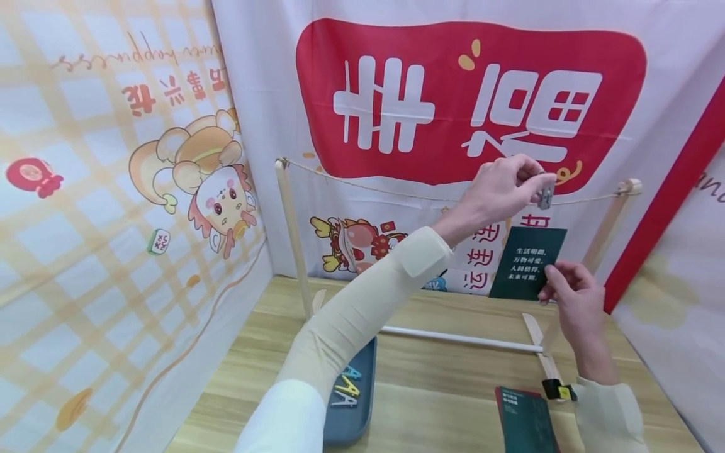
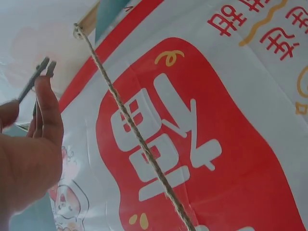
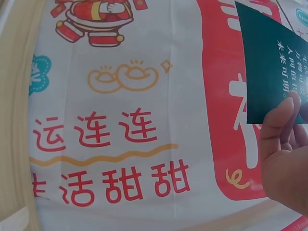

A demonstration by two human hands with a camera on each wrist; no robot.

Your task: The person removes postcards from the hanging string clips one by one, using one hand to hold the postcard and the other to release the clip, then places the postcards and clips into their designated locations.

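My left hand (image 1: pixel 504 189) pinches a grey clothespin (image 1: pixel 545 190) near the right part of a twine line (image 1: pixel 396 193). In the left wrist view the clothespin's (image 2: pixel 34 77) jaws stand slightly apart with nothing between them, away from the twine (image 2: pixel 144 149). Below the line, my right hand (image 1: pixel 579 299) holds a dark green card (image 1: pixel 523 261) by its right edge, between thumb and fingers. White printed writing shows on the card (image 3: pixel 269 62), which hangs upright and apart from the twine.
Wooden posts (image 1: pixel 293 239) carry the twine, with a white rod (image 1: pixel 464 338) low between them. A blue-grey tray (image 1: pixel 362 415) with several coloured clothespins (image 1: pixel 348 387) lies partly behind my left arm. More cards (image 1: pixel 527 418) lie stacked at front right. Printed cloth (image 1: pixel 255 94) hangs behind.
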